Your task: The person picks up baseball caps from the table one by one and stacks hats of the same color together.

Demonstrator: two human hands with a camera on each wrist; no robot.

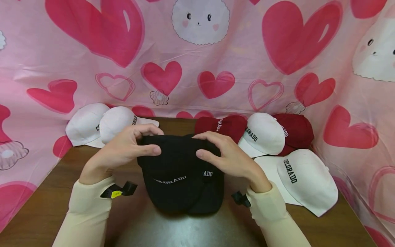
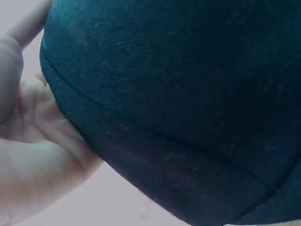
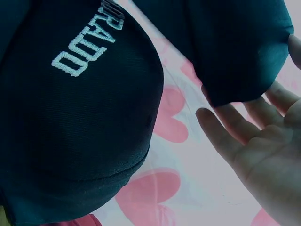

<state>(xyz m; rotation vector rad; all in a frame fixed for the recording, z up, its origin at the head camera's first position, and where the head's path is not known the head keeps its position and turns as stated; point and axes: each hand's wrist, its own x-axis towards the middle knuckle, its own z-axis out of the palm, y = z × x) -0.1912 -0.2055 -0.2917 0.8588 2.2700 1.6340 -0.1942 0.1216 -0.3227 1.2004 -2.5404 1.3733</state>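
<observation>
Two black caps (image 1: pixel 172 159) — "COLORADO", "…ADO" — are pinched in the grip of left hand (image 1: pixel 128 147) and right hand (image 1: pixel 229 156).

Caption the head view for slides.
Left hand and right hand hold overlapping black caps near white caps and red caps.

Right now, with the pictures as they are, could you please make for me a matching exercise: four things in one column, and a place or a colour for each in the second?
1. black caps
2. table
3. cloth
4. sleeves

A. cream
B. pink with hearts
C. between the left hand and the right hand
D. brown

Pairs: 1-C, 2-D, 3-B, 4-A
</observation>
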